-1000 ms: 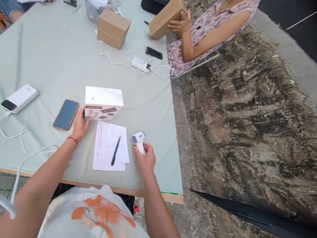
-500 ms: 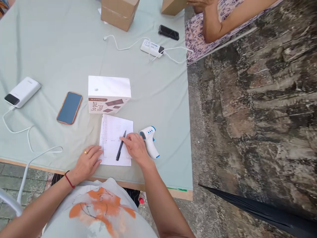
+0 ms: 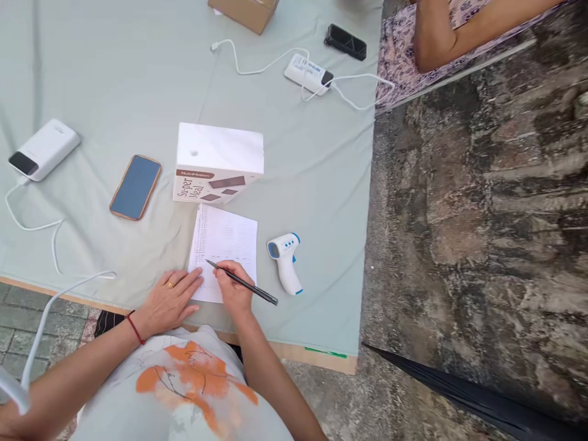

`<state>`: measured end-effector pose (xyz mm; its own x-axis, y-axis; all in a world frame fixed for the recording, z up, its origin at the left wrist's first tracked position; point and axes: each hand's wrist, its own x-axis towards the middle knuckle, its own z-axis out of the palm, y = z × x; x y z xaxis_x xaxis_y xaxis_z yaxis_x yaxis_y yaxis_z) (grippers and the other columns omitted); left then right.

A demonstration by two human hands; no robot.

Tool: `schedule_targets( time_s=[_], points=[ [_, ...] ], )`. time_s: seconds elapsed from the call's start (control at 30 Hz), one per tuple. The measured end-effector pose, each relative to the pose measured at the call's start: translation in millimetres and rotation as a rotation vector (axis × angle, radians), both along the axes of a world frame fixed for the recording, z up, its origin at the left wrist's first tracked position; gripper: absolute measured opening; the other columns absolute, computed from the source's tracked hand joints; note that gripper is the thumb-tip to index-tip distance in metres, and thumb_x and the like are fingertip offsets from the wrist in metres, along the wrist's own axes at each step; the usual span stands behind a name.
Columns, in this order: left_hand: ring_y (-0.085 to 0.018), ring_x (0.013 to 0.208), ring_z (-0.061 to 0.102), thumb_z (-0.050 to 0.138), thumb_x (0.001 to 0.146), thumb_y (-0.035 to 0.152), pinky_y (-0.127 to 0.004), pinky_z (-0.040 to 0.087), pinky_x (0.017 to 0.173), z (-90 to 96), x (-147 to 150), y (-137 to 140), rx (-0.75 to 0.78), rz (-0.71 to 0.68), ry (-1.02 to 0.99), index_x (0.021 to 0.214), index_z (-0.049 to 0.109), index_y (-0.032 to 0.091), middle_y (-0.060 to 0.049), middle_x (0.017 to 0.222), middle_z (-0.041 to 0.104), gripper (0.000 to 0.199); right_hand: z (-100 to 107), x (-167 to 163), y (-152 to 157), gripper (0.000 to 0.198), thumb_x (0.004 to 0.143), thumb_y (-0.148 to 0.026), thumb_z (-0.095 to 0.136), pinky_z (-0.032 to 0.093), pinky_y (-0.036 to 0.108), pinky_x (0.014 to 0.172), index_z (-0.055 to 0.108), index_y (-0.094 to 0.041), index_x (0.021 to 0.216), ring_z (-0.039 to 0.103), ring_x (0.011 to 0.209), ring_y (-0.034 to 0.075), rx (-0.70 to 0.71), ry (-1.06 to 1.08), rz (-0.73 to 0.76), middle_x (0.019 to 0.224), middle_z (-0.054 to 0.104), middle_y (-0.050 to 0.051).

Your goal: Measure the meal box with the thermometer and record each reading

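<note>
A white sheet of paper (image 3: 234, 231) with printed rows and a column of marks down its left side lies near the table's front edge. My left hand (image 3: 172, 300) rests flat across its lower left edge, fingers stretched out. My right hand (image 3: 236, 291) grips a black pen (image 3: 248, 284), tip pointing left, close above or on the column of marks; whether it touches the paper I cannot tell. Right of the paper lies a white and blue infrared thermometer (image 3: 285, 262). Behind the paper stands a white and brown NutriMotion box (image 3: 220, 153).
Left of the box lie a smartphone (image 3: 136, 187) and a white power bank (image 3: 45, 150) with a cable. Farther back are another power bank (image 3: 307, 73), a black device (image 3: 345, 41) and a cardboard box (image 3: 248, 12). Another person's arm (image 3: 434, 37) shows at the upper right.
My right hand has picked up the pen from the paper and brought its tip left to the column of marks. My left hand still lies on the sheet. The view has shifted slightly.
</note>
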<state>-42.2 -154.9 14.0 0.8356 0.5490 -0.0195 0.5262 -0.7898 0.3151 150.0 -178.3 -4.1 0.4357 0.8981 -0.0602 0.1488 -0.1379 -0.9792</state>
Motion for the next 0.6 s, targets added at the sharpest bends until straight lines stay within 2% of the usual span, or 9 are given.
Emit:
schedule_targets(
  time_s=[0.1,0.2,0.43,0.6],
  points=[
    [-0.030,0.122,0.053,0.044,0.100,0.041,-0.047,0.039,0.102,0.5,1.0,-0.5,-0.012,-0.002,0.020,0.144,0.049,0.016,-0.013,0.152,0.045,0.051,-8.9,-16.6,-0.4,0.008,0.077,-0.031,0.059,0.047,0.030,0.061,0.060,-0.023,0.074,0.056,0.061,0.016,-0.020,-0.057,-0.030,0.066,0.061,-0.001],
    [-0.030,0.121,0.052,0.042,0.101,0.041,-0.047,0.038,0.102,1.3,1.7,-0.7,-0.012,-0.003,0.025,0.143,0.051,0.015,-0.012,0.152,0.046,0.050,-14.8,-18.6,-0.1,0.012,0.077,-0.033,0.059,0.044,0.030,0.057,0.057,-0.024,0.069,0.050,0.057,0.015,-0.019,-0.099,0.006,0.062,0.058,-0.003],
    [-0.030,0.119,0.052,0.043,0.101,0.042,-0.045,0.036,0.102,1.1,2.4,-0.9,0.032,-0.008,0.019,0.140,0.052,0.012,-0.011,0.151,0.047,0.050,-15.8,-17.1,-0.7,0.014,0.082,-0.035,0.056,0.044,0.031,0.062,0.058,-0.024,0.074,0.053,0.062,0.016,-0.009,-0.150,0.058,0.067,0.059,-0.001],
    [-0.030,0.121,0.052,0.043,0.101,0.042,-0.046,0.036,0.103,-0.1,1.8,-1.2,0.011,-0.007,0.031,0.143,0.050,0.015,-0.011,0.151,0.047,0.050,-15.6,-17.5,-0.4,0.014,0.085,-0.034,0.055,0.044,0.031,0.062,0.058,-0.024,0.074,0.054,0.062,0.016,0.012,-0.176,0.078,0.068,0.060,-0.001]
  ],
)
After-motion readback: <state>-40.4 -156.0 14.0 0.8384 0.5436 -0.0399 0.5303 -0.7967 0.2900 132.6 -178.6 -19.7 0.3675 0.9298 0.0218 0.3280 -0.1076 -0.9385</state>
